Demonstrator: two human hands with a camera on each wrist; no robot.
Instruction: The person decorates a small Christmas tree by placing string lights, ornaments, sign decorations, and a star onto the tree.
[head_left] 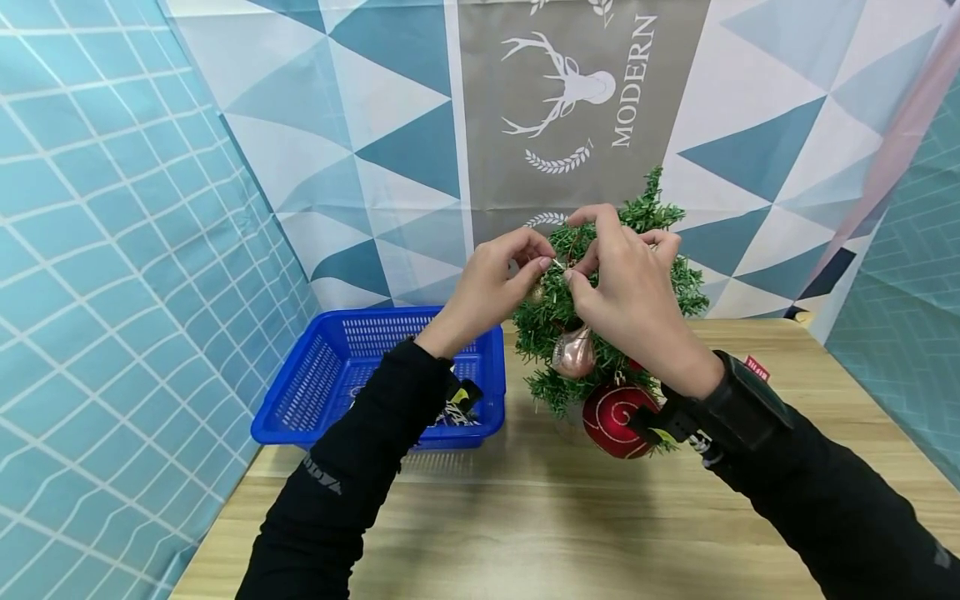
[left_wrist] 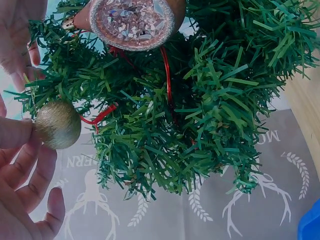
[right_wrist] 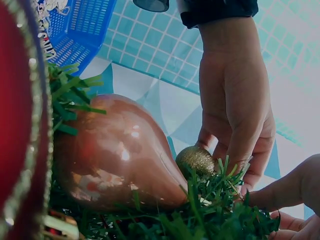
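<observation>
My left hand is at the tree's upper left side, pinching a thin pale cord between thumb and fingertips. From the other side my right hand pinches the same cord, thumb and index fingertips close to the left ones. Beside the left fingers hangs a gold glitter ball, also in the right wrist view. The small green Christmas tree surrounds the fingertips. Below the right hand hang a shiny pink teardrop ornament and a large red ball with a glitter swirl.
A blue plastic basket stands left of the tree, with small items inside partly hidden by the left forearm. Both stand on a wood-grain table. Patterned cloths hang behind and at the sides.
</observation>
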